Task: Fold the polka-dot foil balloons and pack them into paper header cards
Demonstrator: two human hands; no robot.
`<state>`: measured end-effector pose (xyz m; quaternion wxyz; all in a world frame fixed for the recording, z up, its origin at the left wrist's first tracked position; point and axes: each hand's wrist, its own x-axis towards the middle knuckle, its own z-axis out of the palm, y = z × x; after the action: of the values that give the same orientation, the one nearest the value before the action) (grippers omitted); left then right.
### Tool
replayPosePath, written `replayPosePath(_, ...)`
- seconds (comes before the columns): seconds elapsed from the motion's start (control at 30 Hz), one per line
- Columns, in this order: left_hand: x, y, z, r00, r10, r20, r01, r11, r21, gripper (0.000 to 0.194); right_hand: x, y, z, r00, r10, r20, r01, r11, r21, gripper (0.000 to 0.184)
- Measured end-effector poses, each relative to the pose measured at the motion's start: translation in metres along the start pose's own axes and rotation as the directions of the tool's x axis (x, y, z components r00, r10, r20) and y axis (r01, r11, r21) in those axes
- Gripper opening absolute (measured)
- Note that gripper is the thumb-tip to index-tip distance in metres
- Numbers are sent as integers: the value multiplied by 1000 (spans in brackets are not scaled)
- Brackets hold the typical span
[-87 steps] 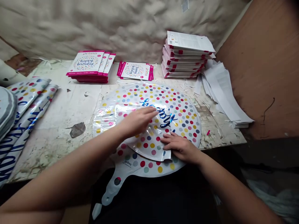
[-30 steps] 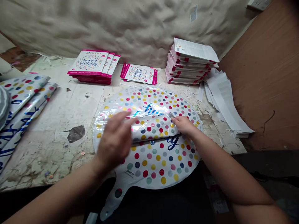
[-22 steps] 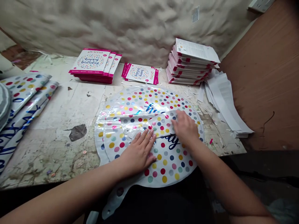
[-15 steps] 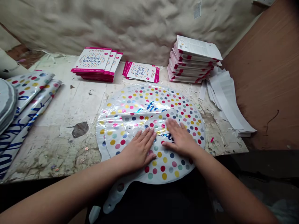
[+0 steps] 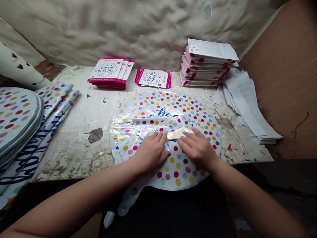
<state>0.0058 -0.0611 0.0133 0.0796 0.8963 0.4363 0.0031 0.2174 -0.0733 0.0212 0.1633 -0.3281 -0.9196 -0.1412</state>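
Folded balloon (image 5: 158,124) lies as a narrow strip on top of a flat round balloon (image 5: 177,165), which rests on the counter (image 5: 81,155) and overhangs its near edge, tail towards my left. My left hand (image 5: 152,150) is palm down, fingers laid nearly together over the strip's near edge, thumb set apart on the dotted film below. My right hand (image 5: 198,148) rests at the strip's right end, fingers slightly parted; I see no pinch. Notes on method, my judgement: press evenly from the middle outwards so that trapped air leaves by the ends; hold the left palm steady while the right smooths, since shiny film probably slips and springs up; keep the long edges parallel. Containers: printed packets only, as far as I can judge. A stack of packets (image 5: 106,71) stands at back left, a low pile of packets (image 5: 153,77) in the middle, a tall stack of packets (image 5: 210,62) at back right. No mouths are visible; contents cannot be told.
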Motion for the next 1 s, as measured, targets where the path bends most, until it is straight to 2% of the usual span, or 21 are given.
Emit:
replayPosePath(0.07, 3, -4, -4, 998, -40, -41, 42, 999, 30, 42, -9, -12, -9, 988, -41, -146, 58, 992, 113, 38)
replayPosePath(0.1, 2, -8, -5, 997, -56, -55, 58, 998, 22, 36, -17, -14, -12, 980, 29, -195, 6, 984, 178, 51)
replayPosePath(0.17, -2, -18, -7, 995, -65, -78, 65, 998, -13, 35, -34, -10, -11, 936, 291, -197, -233, 933, 272, 71)
replayPosePath(0.2, -5, -22, -7, 995, -55, -87, 54, 998, -22, 36, -41, -5, -9, 900, 401, -174, -346, 897, 277, 74)
replayPosePath(0.23, -8, -26, -7, 995, -36, -88, 35, 999, -17, 39, -46, -1, -5, 885, 443, -142, -401, 881, 250, 72)
replayPosePath(0.27, -11, -29, -6, 997, -9, -80, 9, 1000, 0, 42, -47, 4, -1, 904, 413, -110, -386, 900, 203, 67)
replayPosePath(0.33, -15, -31, -2, 997, 26, -67, -23, 999, 48, 46, -38, 9, 7, 978, 206, -31, -201, 973, 110, 53)
replayPosePath(0.4, -16, -31, 0, 997, 50, -63, -44, 995, 90, 46, -18, 12, 16, 994, 35, 100, -40, 998, 46, 44)
replayPosePath(0.43, -15, -30, 1, 996, 58, -63, -51, 993, 105, 45, -6, 14, 20, 984, 19, 176, -22, 1000, 15, 41)
replayPosePath(0.5, -12, -26, 1, 995, 68, -72, -59, 991, 123, 44, 16, 17, 24, 950, 94, 297, -75, 994, -77, 36)
replayPosePath(0.57, -7, -21, -2, 994, 51, -95, -39, 992, 121, 46, 31, 17, 20, 926, 172, 335, -128, 980, -150, 30)
replayPosePath(0.63, -2, -16, -7, 994, -12, -106, 24, 994, 111, 47, 36, 10, 7, 958, 126, 259, -99, 988, -117, 28)
replayPosePath(0.7, 3, -13, -12, 994, -88, -72, 94, 991, 99, 41, 30, -2, -10, 996, -11, 91, 8, 1000, 24, 27)
replayPosePath(0.73, 3, -14, -14, 993, -107, -52, 111, 990, 85, 39, 22, -7, -16, 999, -47, -7, 47, 993, 107, 32)
replayPosePath(0.77, 3, -17, -16, 994, -104, -40, 106, 993, 57, 40, 13, -10, -20, 996, -20, -87, 35, 982, 184, 42)
replayPosePath(0.8, 1, -20, -16, 997, -73, -37, 74, 997, 16, 42, 3, -11, -21, 989, 80, -121, -46, 965, 257, 57)
replayPosePath(0.83, -1, -24, -16, 999, -19, -45, 18, 999, -33, 43, -8, -9, -19, 967, 232, -103, -189, 929, 319, 71)
replayPosePath(0.9, -7, -32, -12, 990, 124, -64, -131, 985, -109, 43, -26, -2, -7, 845, 533, 47, -509, 773, 378, 94)
replayPosePath(0.93, -9, -34, -9, 979, 195, -59, -201, 972, -124, 42, -31, 2, 1, 788, 600, 139, -601, 701, 383, 101)
replayPosePath(0.97, -10, -35, -7, 965, 258, -42, -261, 957, -125, 41, -33, 5, 8, 769, 602, 214, -633, 671, 386, 104)
replayPosePath(1.0, -10, -36, -4, 950, 312, -19, -312, 943, -119, 41, -32, 7, 14, 794, 554, 250, -606, 686, 403, 106)
